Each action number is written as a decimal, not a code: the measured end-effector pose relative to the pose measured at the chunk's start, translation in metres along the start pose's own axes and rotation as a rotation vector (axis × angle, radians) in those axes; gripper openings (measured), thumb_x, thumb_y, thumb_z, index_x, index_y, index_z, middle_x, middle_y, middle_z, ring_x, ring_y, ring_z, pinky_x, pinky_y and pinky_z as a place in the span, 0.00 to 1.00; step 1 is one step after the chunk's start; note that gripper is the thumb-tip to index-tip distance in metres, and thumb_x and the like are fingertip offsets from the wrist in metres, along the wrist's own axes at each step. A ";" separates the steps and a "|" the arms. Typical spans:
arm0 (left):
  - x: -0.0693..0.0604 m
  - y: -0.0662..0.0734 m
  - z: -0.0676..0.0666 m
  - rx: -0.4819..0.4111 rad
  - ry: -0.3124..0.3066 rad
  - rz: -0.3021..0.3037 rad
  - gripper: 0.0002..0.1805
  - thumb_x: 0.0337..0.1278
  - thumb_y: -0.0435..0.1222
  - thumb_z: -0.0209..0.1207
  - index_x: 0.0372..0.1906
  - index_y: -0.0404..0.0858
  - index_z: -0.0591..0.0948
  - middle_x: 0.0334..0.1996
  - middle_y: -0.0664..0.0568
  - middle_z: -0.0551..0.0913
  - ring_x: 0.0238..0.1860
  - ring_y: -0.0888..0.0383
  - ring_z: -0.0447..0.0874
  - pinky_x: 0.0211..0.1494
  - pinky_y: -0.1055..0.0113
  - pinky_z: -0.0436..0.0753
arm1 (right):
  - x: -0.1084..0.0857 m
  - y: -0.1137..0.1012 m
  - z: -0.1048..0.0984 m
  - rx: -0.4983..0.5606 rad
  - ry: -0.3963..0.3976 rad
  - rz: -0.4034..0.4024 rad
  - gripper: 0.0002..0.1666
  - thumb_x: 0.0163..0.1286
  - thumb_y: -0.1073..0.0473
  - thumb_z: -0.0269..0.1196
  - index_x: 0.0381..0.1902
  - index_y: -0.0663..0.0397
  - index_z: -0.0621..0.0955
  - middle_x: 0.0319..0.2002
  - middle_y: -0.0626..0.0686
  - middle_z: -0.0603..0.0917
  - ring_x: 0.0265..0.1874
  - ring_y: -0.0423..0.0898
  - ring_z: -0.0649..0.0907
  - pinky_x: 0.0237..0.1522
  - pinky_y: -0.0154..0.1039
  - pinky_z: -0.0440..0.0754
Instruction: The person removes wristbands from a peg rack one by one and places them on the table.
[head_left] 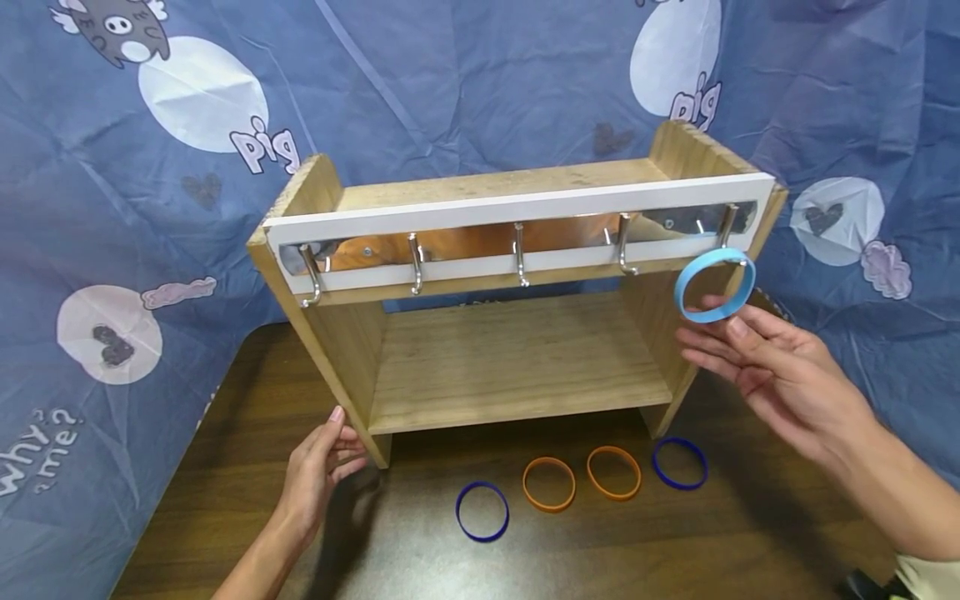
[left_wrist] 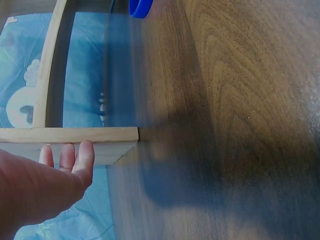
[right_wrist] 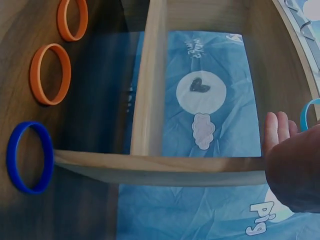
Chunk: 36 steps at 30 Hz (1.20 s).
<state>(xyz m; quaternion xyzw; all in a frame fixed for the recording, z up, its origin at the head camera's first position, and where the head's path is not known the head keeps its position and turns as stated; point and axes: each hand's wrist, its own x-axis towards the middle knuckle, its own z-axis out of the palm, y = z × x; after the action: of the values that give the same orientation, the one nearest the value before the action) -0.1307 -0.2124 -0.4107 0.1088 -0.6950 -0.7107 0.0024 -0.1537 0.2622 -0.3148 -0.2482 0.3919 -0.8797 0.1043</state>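
Observation:
A light blue silicone wristband (head_left: 688, 310) is pinched between the thumb and fingers of my right hand (head_left: 787, 375), at the rightmost metal hook (head_left: 726, 223). The hook's lower end shows close by the band's upper right; I cannot tell whether the band is looped over it. In the right wrist view only the band's edge (right_wrist: 304, 117) appears, beside the hand (right_wrist: 295, 167). My left hand (head_left: 318, 467) touches the lower left side panel of the wooden shelf (head_left: 517, 350). Its fingers (left_wrist: 86, 155) lie fairly straight against the panel's outer face.
Before the shelf, on the brown table (head_left: 420, 575), lie a dark blue wristband (head_left: 483, 539), an orange one (head_left: 551, 507), another orange one (head_left: 617, 497) and a second dark blue one (head_left: 681, 485). More hooks (head_left: 520, 254) line the white rail. A blue printed cloth (head_left: 450, 92) hangs behind.

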 end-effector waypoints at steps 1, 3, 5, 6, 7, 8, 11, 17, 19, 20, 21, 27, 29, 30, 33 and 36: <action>0.000 0.000 0.000 -0.001 0.001 0.001 0.21 0.73 0.50 0.45 0.39 0.35 0.73 0.34 0.51 0.78 0.39 0.57 0.81 0.48 0.65 0.82 | 0.001 0.001 0.001 0.006 0.015 -0.010 0.23 0.76 0.74 0.35 0.62 0.72 0.69 0.57 0.68 0.77 0.57 0.60 0.78 0.61 0.49 0.73; 0.002 -0.004 -0.001 -0.004 -0.002 0.015 0.22 0.72 0.51 0.46 0.39 0.34 0.73 0.34 0.51 0.78 0.39 0.56 0.81 0.47 0.65 0.83 | 0.003 0.002 0.003 0.027 0.039 -0.038 0.22 0.76 0.74 0.36 0.61 0.73 0.70 0.55 0.68 0.78 0.55 0.61 0.79 0.59 0.49 0.74; 0.006 -0.010 -0.005 -0.009 -0.018 0.034 0.22 0.71 0.52 0.47 0.39 0.36 0.74 0.34 0.51 0.79 0.39 0.56 0.82 0.47 0.64 0.83 | 0.005 0.003 0.004 0.053 0.054 -0.064 0.21 0.76 0.75 0.37 0.59 0.74 0.71 0.52 0.69 0.80 0.53 0.61 0.80 0.58 0.50 0.75; 0.009 -0.015 -0.007 -0.014 -0.029 0.055 0.22 0.71 0.53 0.47 0.39 0.36 0.74 0.34 0.50 0.79 0.39 0.56 0.82 0.46 0.65 0.83 | 0.005 0.004 0.005 0.064 0.059 -0.074 0.21 0.76 0.75 0.37 0.58 0.75 0.72 0.51 0.70 0.80 0.52 0.61 0.81 0.58 0.50 0.75; 0.010 -0.018 -0.009 -0.016 -0.037 0.068 0.23 0.70 0.53 0.48 0.39 0.35 0.74 0.34 0.49 0.80 0.39 0.55 0.82 0.46 0.64 0.84 | 0.005 0.004 0.005 0.081 0.060 -0.082 0.21 0.76 0.75 0.37 0.58 0.75 0.72 0.50 0.70 0.80 0.51 0.62 0.81 0.58 0.51 0.75; 0.012 -0.021 -0.010 -0.018 -0.043 0.079 0.23 0.70 0.53 0.48 0.39 0.35 0.75 0.34 0.49 0.80 0.38 0.55 0.82 0.45 0.64 0.84 | 0.005 0.004 0.005 0.088 0.063 -0.091 0.21 0.76 0.75 0.37 0.57 0.76 0.72 0.50 0.71 0.80 0.51 0.62 0.81 0.57 0.51 0.75; 0.011 -0.020 -0.010 -0.017 -0.044 0.080 0.24 0.70 0.54 0.48 0.39 0.34 0.75 0.34 0.49 0.80 0.38 0.55 0.82 0.45 0.64 0.84 | 0.005 0.003 0.007 0.093 0.079 -0.103 0.20 0.76 0.75 0.37 0.56 0.76 0.73 0.49 0.71 0.81 0.51 0.63 0.81 0.57 0.50 0.76; 0.000 -0.002 -0.001 0.000 -0.003 0.015 0.22 0.72 0.51 0.46 0.39 0.34 0.73 0.34 0.50 0.79 0.39 0.57 0.81 0.47 0.64 0.83 | 0.006 0.003 0.008 0.101 0.082 -0.113 0.20 0.76 0.75 0.37 0.55 0.76 0.73 0.48 0.71 0.81 0.51 0.63 0.80 0.56 0.51 0.76; -0.001 0.000 0.000 0.001 -0.002 0.004 0.20 0.73 0.50 0.45 0.39 0.35 0.73 0.34 0.51 0.78 0.39 0.57 0.81 0.48 0.65 0.82 | 0.006 0.003 0.009 0.101 0.079 -0.121 0.20 0.76 0.75 0.37 0.55 0.76 0.73 0.47 0.71 0.81 0.51 0.63 0.81 0.56 0.51 0.77; -0.001 0.000 0.000 0.000 -0.002 0.004 0.20 0.73 0.50 0.45 0.39 0.35 0.73 0.34 0.51 0.78 0.39 0.57 0.81 0.48 0.65 0.82 | 0.006 0.003 0.010 0.103 0.077 -0.126 0.20 0.76 0.75 0.37 0.55 0.76 0.73 0.47 0.71 0.81 0.50 0.63 0.81 0.56 0.51 0.77; 0.000 0.000 0.000 -0.001 0.000 0.005 0.21 0.73 0.50 0.45 0.39 0.35 0.73 0.34 0.51 0.78 0.39 0.57 0.81 0.47 0.65 0.83 | 0.006 0.003 0.010 0.107 0.077 -0.129 0.20 0.76 0.75 0.37 0.55 0.77 0.73 0.47 0.72 0.81 0.50 0.63 0.81 0.56 0.51 0.77; 0.002 -0.006 -0.001 0.000 0.005 0.043 0.24 0.71 0.53 0.47 0.38 0.33 0.73 0.34 0.48 0.78 0.38 0.55 0.81 0.45 0.64 0.84 | 0.007 -0.001 0.014 0.162 0.091 -0.168 0.20 0.76 0.74 0.38 0.54 0.78 0.73 0.47 0.73 0.81 0.48 0.63 0.82 0.54 0.53 0.78; 0.001 -0.006 -0.001 0.001 0.006 0.044 0.25 0.71 0.53 0.47 0.39 0.33 0.73 0.34 0.48 0.78 0.38 0.55 0.81 0.45 0.64 0.84 | 0.008 -0.002 0.016 0.182 0.093 -0.183 0.20 0.76 0.74 0.38 0.53 0.79 0.74 0.47 0.74 0.80 0.49 0.63 0.82 0.54 0.53 0.78; 0.001 -0.005 -0.001 0.002 0.004 0.042 0.24 0.71 0.53 0.47 0.39 0.32 0.73 0.34 0.48 0.78 0.38 0.55 0.81 0.45 0.64 0.83 | 0.008 -0.003 0.016 0.187 0.090 -0.191 0.20 0.76 0.74 0.38 0.53 0.79 0.74 0.47 0.74 0.80 0.49 0.63 0.82 0.54 0.53 0.78; 0.001 -0.003 0.000 0.007 0.008 0.023 0.24 0.71 0.52 0.47 0.39 0.33 0.72 0.34 0.49 0.78 0.39 0.56 0.81 0.47 0.64 0.83 | 0.008 -0.004 0.018 0.201 0.071 -0.209 0.20 0.76 0.74 0.38 0.53 0.79 0.74 0.47 0.74 0.80 0.50 0.63 0.81 0.55 0.54 0.77; -0.001 -0.001 0.001 0.008 0.003 0.016 0.22 0.73 0.51 0.45 0.40 0.34 0.72 0.34 0.50 0.78 0.39 0.56 0.81 0.48 0.64 0.83 | 0.008 -0.006 0.019 0.207 0.054 -0.222 0.20 0.75 0.74 0.38 0.53 0.80 0.73 0.47 0.75 0.80 0.50 0.64 0.81 0.55 0.54 0.77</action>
<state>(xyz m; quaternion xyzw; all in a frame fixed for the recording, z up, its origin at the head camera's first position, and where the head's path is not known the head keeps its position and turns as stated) -0.1300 -0.2117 -0.4113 0.1044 -0.6989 -0.7076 0.0089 -0.1512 0.2512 -0.2968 -0.2544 0.2718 -0.9279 0.0210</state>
